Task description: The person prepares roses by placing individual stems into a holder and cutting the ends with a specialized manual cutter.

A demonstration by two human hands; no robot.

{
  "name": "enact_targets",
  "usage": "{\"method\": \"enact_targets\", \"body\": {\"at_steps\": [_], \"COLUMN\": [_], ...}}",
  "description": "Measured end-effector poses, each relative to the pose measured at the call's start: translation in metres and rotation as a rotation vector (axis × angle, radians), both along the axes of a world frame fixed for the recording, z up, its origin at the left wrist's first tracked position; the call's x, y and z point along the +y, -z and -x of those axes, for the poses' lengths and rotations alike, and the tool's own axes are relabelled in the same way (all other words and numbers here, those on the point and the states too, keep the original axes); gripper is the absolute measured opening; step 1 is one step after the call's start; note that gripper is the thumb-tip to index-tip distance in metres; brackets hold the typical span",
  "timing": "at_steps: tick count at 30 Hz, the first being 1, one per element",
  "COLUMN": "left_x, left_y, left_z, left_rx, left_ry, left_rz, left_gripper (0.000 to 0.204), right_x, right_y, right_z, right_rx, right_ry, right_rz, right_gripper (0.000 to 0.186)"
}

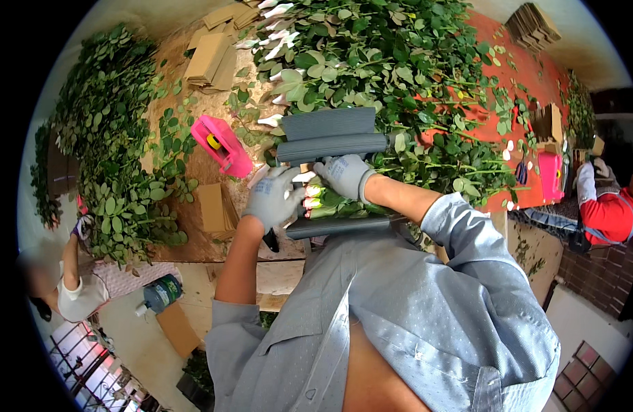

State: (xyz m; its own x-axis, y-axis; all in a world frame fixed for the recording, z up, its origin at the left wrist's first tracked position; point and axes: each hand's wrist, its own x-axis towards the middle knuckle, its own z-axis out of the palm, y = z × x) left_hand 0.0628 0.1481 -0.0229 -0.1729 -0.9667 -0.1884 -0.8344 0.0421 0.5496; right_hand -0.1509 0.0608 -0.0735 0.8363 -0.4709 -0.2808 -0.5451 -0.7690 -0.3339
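Grey knit gloves cover both my hands. Between two ribbed dark-grey padded bars sits a small bunch of roses (314, 198) with pale pink and greenish buds. My left hand (270, 198) rests at the bud end, its fingers apart beside the heads. From the right, my right hand (345, 176) reaches over the leaves with its fingers drawn together; what lies under its fingertips is hidden. A bit of tan cardboard shows between the hands. The far padded bar (330, 147) is just beyond my hands, the near bar (338, 227) against my body.
A pink tape dispenser (222, 145) stands left of the bars. Cardboard sheets (210, 60) are stacked farther back, others (217, 208) nearer. Leafy rose stems (378, 62) heap up behind, more (114, 151) at left. Co-workers are at far left and right (608, 209).
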Motion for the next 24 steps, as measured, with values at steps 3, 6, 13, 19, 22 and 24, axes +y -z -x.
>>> {"method": "enact_targets", "body": {"at_steps": [3, 6, 13, 19, 22, 24], "left_x": [-0.017, -0.019, -0.019, -0.004, 0.011, 0.022], "left_y": [0.018, 0.042, 0.037, -0.014, -0.03, -0.015], "left_z": [-0.003, -0.007, -0.017, -0.047, -0.011, 0.009], "left_rx": [-0.226, -0.27, -0.445, -0.617, -0.183, -0.006], "left_ry": [0.116, 0.177, 0.163, 0.004, 0.254, 0.275], "left_rz": [-0.13, -0.03, -0.001, -0.166, 0.098, -0.128], "left_gripper": [0.038, 0.024, 0.015, 0.03, 0.036, 0.046], "right_x": [-0.002, -0.002, -0.003, -0.003, -0.002, 0.0], "right_y": [0.003, 0.015, 0.023, 0.017, 0.003, -0.005], "right_z": [0.001, 0.003, -0.001, -0.004, -0.01, -0.013], "right_rx": [-0.037, -0.158, -0.194, -0.105, -0.06, -0.061], "right_ry": [-0.017, -0.012, -0.002, -0.063, -0.089, -0.083], "right_rz": [0.011, 0.075, 0.125, 0.119, 0.079, 0.054], "right_gripper": [0.032, 0.023, 0.023, 0.023, 0.022, 0.019]}}
